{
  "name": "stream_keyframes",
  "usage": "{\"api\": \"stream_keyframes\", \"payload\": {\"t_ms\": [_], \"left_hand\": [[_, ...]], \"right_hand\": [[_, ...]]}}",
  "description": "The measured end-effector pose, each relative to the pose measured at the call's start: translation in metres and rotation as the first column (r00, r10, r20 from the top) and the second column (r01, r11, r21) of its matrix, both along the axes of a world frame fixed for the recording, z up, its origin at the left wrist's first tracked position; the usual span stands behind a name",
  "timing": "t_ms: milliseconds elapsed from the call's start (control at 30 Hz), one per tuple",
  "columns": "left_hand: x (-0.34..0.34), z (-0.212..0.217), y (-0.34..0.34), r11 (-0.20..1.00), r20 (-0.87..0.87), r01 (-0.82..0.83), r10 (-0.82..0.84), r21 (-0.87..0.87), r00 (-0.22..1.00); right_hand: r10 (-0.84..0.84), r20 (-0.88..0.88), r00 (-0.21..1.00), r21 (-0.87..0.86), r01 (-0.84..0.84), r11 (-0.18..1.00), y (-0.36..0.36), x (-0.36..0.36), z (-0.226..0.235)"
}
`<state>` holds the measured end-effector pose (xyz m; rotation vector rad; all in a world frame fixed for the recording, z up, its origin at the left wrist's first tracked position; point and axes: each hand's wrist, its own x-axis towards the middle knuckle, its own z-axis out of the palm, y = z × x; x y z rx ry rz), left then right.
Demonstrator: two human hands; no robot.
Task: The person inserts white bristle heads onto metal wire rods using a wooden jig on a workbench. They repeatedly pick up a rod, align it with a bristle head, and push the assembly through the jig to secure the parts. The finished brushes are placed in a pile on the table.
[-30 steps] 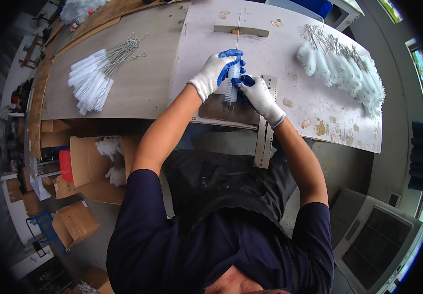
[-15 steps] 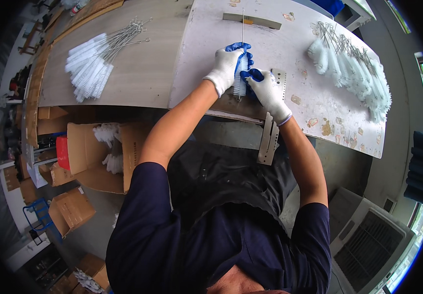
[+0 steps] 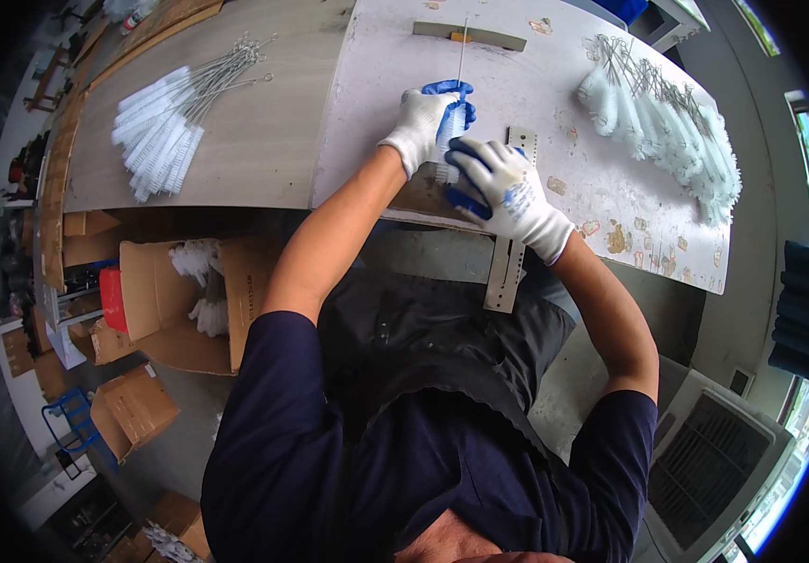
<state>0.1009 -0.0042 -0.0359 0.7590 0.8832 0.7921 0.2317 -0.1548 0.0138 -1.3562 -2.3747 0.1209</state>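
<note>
The white-bristled brush [image 3: 453,133] is above the near part of the desk [image 3: 381,66], its bare wire stem pointing toward the far edge. The left hand [image 3: 425,117], in a white glove with blue-coated fingers, stays clamped around the bristles near the stem, much as half a second ago. The right hand [image 3: 506,186], gloved alike, has changed most: it pinched the brush's side with bent fingertips, and now it is rolled over with its broad back upward, fingers across the lower bristles. Whether they grip or only touch, I cannot tell. The right elbow stands farther out than before.

Beneath the hands, a brown plate [image 3: 415,199] and the perforated metal strip [image 3: 504,277], jutting past the edge, look unmoved. Beyond the stem lies a grey bar [image 3: 498,38]. The slim brushes [image 3: 162,136] at left and fluffy brushes [image 3: 669,141] at right keep their places.
</note>
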Motion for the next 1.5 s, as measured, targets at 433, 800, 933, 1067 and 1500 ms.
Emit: {"api": "stream_keyframes", "payload": {"t_ms": [433,800,933,1067,1500], "left_hand": [[0.028,0.016,-0.01,0.982,-0.285,0.166,-0.135,0.086,0.949],[-0.025,0.028,-0.061,0.871,-0.173,0.016,0.079,0.492,0.982],[-0.079,0.017,-0.142,0.907,-0.192,-0.139,0.231,0.398,0.954],[-0.09,-0.006,-0.203,0.97,-0.155,0.222,-0.206,0.097,0.966],[-0.064,-0.039,-0.213,0.867,0.549,0.37,-0.141,-0.333,0.824]], "right_hand": [[0.277,0.394,0.877,0.102,-0.341,0.934,0.044,0.005,-0.035],[0.122,0.409,0.904,-0.154,-0.063,0.986,0.016,-0.013,-0.027],[0.003,0.407,0.913,-0.223,0.096,0.97,-0.007,-0.029,-0.007],[-0.158,0.432,0.888,-0.289,0.302,0.908,-0.019,-0.045,-0.003],[-0.477,0.274,0.835,-0.449,0.55,0.704,-0.025,-0.075,0.002]]}}
